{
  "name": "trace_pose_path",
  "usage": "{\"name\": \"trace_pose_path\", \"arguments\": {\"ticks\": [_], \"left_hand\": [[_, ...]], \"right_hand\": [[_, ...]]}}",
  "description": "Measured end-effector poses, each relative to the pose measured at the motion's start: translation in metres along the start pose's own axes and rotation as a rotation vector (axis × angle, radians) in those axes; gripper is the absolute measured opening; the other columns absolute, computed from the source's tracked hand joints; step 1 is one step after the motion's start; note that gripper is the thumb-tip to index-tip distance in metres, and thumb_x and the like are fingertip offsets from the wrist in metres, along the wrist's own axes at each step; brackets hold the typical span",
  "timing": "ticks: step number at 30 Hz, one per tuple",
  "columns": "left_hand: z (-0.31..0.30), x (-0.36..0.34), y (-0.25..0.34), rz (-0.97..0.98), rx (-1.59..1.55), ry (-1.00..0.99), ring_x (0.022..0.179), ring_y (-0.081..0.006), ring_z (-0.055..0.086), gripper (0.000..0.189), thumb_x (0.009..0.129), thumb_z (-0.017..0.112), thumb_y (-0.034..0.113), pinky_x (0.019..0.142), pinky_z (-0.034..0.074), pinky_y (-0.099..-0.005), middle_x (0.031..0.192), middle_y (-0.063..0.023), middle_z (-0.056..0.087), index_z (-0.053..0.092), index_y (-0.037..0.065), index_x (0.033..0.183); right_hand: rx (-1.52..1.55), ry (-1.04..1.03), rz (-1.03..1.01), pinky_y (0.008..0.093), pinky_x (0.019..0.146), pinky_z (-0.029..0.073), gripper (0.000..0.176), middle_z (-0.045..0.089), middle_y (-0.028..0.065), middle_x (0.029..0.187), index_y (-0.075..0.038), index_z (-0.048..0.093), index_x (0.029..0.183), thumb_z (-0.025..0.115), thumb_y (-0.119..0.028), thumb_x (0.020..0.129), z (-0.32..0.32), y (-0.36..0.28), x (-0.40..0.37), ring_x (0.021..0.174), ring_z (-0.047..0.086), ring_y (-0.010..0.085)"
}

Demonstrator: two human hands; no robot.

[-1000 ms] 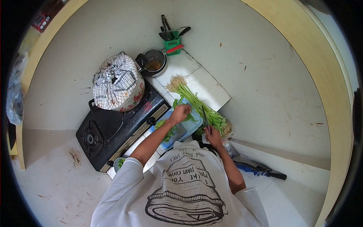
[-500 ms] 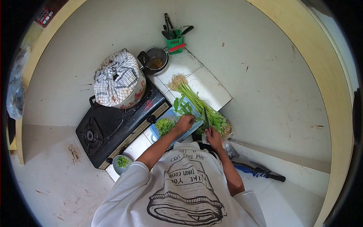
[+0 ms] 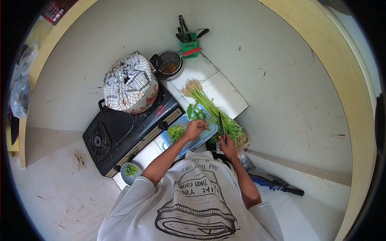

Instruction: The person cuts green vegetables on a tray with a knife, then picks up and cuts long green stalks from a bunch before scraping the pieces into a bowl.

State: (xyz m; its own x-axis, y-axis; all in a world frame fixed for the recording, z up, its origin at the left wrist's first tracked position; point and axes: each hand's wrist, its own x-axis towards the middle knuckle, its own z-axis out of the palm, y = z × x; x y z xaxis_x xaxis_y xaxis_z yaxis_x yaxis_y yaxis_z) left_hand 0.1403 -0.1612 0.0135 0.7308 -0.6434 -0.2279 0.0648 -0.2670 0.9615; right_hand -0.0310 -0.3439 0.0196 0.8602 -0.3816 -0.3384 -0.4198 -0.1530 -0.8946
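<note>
White tiles of the counter stretch beyond both hands, and a bunch of green stalks lies over them, just past the knife. Wrapped around that knife's handle is the right hand, blade pointing away from the body. Left of this grip, the left hand hangs over a blue tray, fingers drawn together beside green leaves; whether they pinch one, I cannot tell. Chopped greens sit left of those fingers. Both forearms reach forward, the left slanting inward.
</note>
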Motion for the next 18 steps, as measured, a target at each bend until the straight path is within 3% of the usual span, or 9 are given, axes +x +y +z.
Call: {"name": "trace_pose_path", "arguments": {"ticks": [7, 11, 14, 18], "left_hand": [[-0.026, -0.005, 0.006, -0.157, -0.570, 0.045, 0.103, -0.0193, 0.072, 0.013, 0.095, 0.072, 0.002, 0.094, 0.057, -0.0315, 0.109, -0.0127, 0.074, 0.067, -0.001, 0.107], [-0.027, -0.012, 0.012, -0.173, -0.663, 0.069, 0.104, -0.0197, 0.072, 0.014, 0.096, 0.071, 0.003, 0.097, 0.057, -0.0322, 0.110, -0.0131, 0.074, 0.066, -0.001, 0.109], [-0.025, -0.015, 0.018, -0.172, -0.649, 0.091, 0.104, -0.0196, 0.072, 0.015, 0.096, 0.069, 0.002, 0.098, 0.057, -0.0321, 0.110, -0.0130, 0.074, 0.065, -0.001, 0.111], [-0.027, -0.021, 0.017, -0.168, -0.645, 0.126, 0.105, -0.0201, 0.071, 0.016, 0.097, 0.067, 0.000, 0.098, 0.057, -0.0321, 0.109, -0.0129, 0.073, 0.064, -0.002, 0.113]], "right_hand": [[-0.040, 0.027, -0.203, 0.0293, 0.058, 0.047, 0.022, 0.067, 0.0056, 0.074, 0.000, 0.064, 0.098, 0.077, -0.017, 0.094, 0.014, -0.077, 0.022, 0.060, 0.058, 0.0115], [-0.008, 0.051, -0.385, 0.0308, 0.061, 0.047, 0.021, 0.067, 0.0065, 0.079, -0.001, 0.065, 0.098, 0.080, -0.014, 0.090, 0.039, -0.088, 0.049, 0.066, 0.058, 0.0130], [-0.065, -0.009, -0.358, 0.0308, 0.069, 0.052, 0.016, 0.073, 0.0088, 0.086, 0.001, 0.065, 0.097, 0.077, -0.006, 0.090, 0.043, -0.098, 0.058, 0.073, 0.065, 0.0148], [-0.133, -0.007, -0.387, 0.0327, 0.067, 0.051, 0.014, 0.072, 0.0098, 0.084, 0.001, 0.064, 0.096, 0.076, -0.004, 0.090, 0.042, -0.109, 0.060, 0.071, 0.064, 0.0168]]}}
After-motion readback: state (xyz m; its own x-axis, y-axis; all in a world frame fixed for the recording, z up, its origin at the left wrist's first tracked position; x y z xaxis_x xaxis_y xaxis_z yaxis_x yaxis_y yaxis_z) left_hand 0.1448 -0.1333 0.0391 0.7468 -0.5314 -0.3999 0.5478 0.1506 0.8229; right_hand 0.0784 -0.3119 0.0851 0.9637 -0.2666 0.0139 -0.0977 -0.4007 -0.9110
